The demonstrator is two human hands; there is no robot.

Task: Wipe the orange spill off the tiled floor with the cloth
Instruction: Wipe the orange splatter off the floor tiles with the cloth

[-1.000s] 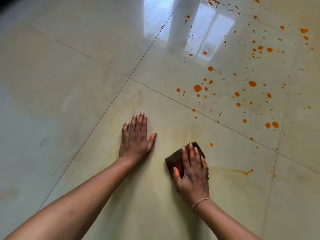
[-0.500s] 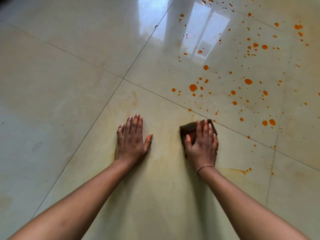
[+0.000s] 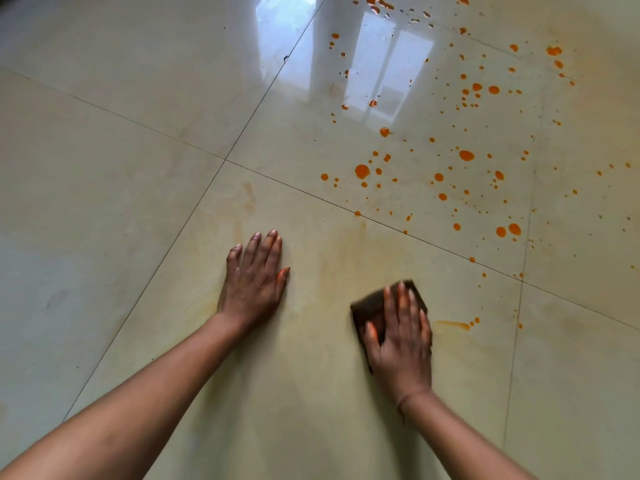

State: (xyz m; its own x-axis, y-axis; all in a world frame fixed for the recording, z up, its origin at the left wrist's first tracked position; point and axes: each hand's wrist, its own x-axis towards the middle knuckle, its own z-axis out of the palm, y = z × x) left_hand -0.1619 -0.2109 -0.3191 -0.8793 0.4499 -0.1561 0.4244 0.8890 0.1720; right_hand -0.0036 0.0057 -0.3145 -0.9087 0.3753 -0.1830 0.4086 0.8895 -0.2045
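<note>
Orange drops of the spill [image 3: 362, 171] lie scattered over the glossy cream tile at the upper right, with a thin orange streak [image 3: 452, 324] on the near tile. My right hand [image 3: 401, 337] presses flat, fingers straight, on a dark brown cloth [image 3: 370, 306] on the near tile, left of the streak. The cloth shows around my fingertips and thumb; the rest is hidden under my palm. My left hand [image 3: 254, 280] rests flat on the floor to the left, fingers spread and holding nothing.
The tiled floor [image 3: 104, 202] has dark grout lines crossing at the centre. A faint yellowish smear [image 3: 329, 265] covers the near tile between my hands. A window reflection [image 3: 388, 71] shines at the top.
My right hand slid the cloth forward towards the grout line, then drew it back towards me and to the right. My left hand stayed planted on the floor.
</note>
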